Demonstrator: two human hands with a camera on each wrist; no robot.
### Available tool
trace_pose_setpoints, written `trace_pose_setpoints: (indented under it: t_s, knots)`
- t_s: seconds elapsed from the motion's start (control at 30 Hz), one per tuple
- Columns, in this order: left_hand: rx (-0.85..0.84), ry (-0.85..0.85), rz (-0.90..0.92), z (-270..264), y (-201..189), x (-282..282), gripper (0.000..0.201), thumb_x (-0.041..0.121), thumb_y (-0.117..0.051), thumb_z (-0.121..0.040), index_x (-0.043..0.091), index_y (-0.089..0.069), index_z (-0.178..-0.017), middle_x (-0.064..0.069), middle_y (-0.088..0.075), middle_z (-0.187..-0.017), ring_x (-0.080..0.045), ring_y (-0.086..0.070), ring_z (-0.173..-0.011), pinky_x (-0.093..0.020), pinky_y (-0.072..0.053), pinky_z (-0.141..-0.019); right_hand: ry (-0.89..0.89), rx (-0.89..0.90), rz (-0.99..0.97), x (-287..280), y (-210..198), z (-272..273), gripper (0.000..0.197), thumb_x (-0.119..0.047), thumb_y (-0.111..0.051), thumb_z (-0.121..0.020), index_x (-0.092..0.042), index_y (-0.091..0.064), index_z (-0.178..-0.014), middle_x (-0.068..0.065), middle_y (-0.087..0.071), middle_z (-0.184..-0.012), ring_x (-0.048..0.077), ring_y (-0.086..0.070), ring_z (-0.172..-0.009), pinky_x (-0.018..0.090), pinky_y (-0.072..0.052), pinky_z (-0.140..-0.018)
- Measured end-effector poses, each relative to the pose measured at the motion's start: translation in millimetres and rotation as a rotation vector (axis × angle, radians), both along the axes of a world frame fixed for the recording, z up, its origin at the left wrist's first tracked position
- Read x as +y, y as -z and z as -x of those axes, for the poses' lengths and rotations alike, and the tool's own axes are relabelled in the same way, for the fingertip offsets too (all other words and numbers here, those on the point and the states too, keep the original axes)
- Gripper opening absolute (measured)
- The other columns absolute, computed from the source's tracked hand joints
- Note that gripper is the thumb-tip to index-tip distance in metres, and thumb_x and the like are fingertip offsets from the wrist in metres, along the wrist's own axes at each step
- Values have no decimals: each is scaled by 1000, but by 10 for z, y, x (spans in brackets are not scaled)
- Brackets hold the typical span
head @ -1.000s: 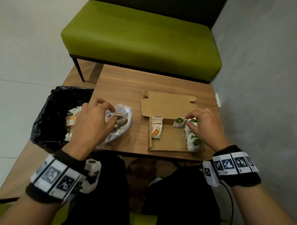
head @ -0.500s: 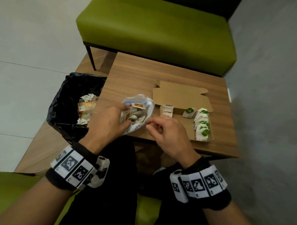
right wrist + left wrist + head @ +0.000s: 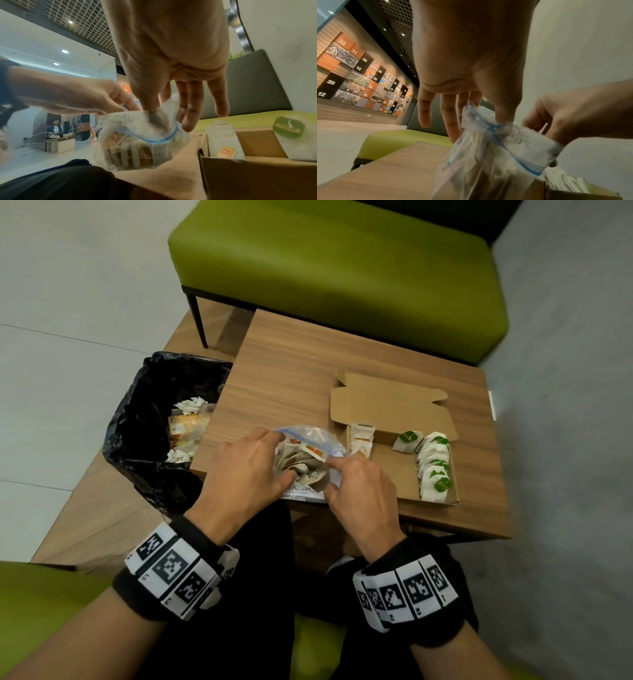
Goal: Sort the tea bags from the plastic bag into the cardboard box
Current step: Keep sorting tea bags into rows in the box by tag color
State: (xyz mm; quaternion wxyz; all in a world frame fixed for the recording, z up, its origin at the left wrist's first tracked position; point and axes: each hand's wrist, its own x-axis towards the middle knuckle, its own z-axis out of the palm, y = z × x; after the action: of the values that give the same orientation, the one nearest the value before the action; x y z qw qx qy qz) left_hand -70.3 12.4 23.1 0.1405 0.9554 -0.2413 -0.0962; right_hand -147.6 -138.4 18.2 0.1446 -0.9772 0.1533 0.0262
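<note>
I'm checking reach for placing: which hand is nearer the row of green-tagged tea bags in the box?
Right. The right hand pinches the plastic bag beside the cardboard box, left of the green-tagged tea bags; the left hand is farther left.

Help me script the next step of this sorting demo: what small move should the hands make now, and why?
Probably dip the right hand into the bag and pinch one orange-tagged tea bag. Both hands already pinch the bag's rim, the left hand holding its side, so the mouth gapes with tea bags showing, and the box sits beside it.
</note>
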Motion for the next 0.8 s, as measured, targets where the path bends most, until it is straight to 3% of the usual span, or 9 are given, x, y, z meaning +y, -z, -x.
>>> trace_pose_setpoints:
  t_s: [0.1,0.17,0.27,0.47,0.57,0.8]
  knots:
    - [38,73,-21,19,14,-56,63,42,-70,-84,19,-48,-138,0,-58,-131,-21,-61,-109,-40,-49,-93,-6,11,59,-39,-7,-5,40,-30,-63,-94,-25,-59,-133,0,-57,-124,18,-58,-104,33,-48,-89]
    - [51,105,-45,15,31,-74,62,39,-69,-83,20,-48,-138,0,-58,-129,-22,-61,-108,-41,-49,-93,-5,-11,77,-57,4,-14,44,-34,-65,-92,-24,-58,-135,3,-51,-138,21,-56,-115,35,-47,-95]
    - [49,144,-79,9,62,-85,62,40,-69,-83,22,-47,-137,1,-59,-128,-21,-60,-110,-41,-48,-93,-12,-79,86,-76,40,-41,39,-34,-73,-86,-23,-66,-123,7,-42,-151,26,-47,-130,42,-48,-102]
    - [19,195,-102,27,78,-81,65,44,-68,-81,27,-44,-139,5,-59,-131,-19,-61,-112,-41,-46,-95,-207,-197,85,-67,63,-114,12,-23,-76,-81,-22,-78,-93,12,-49,-146,32,-41,-135,52,-48,-101]
    - [12,201,-113,31,76,-73,64,47,-67,-80,29,-45,-137,7,-58,-130,-17,-61,-111,-41,-43,-96,-294,-158,85,-20,78,-163,13,-19,-68,-85,-25,-76,-94,11,-37,-155,34,-28,-144,57,-38,-108]
    - [24,186,-82,6,84,-55,67,48,-69,-78,31,-45,-138,9,-57,-130,-15,-60,-113,-40,-38,-100,-377,-9,187,45,57,-282,9,-24,-69,-84,-25,-74,-91,12,-21,-163,42,-13,-150,67,-28,-110]
